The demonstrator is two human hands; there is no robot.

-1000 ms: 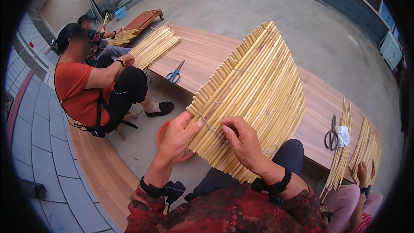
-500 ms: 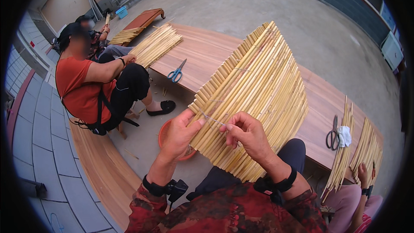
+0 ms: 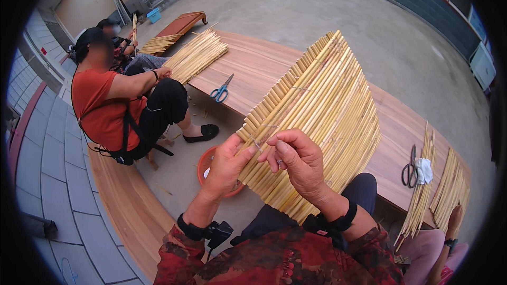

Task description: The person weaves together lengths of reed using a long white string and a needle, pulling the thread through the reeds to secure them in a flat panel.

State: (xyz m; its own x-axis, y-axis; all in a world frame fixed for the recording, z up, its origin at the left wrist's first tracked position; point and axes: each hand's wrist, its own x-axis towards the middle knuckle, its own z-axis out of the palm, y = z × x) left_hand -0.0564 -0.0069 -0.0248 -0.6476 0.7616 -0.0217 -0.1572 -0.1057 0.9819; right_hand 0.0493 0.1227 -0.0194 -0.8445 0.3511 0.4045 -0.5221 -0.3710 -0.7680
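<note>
Yellow stick mat [image 3: 338,105]: left hand [image 3: 226,162] pinching its edge, right hand [image 3: 302,164] curled, hold unclear; if thread [image 3: 255,143] slackens, mat could loosen.

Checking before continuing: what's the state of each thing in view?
Stick mat: bound, tilted
Left hand: gripping stick mat's edge
Right hand: curled over stick mat, hold unclear
Blue-handled scissors: lying closed
Dark scissors: lying closed
White cloth: crumpled
Red basin: upright, partly hidden
</note>
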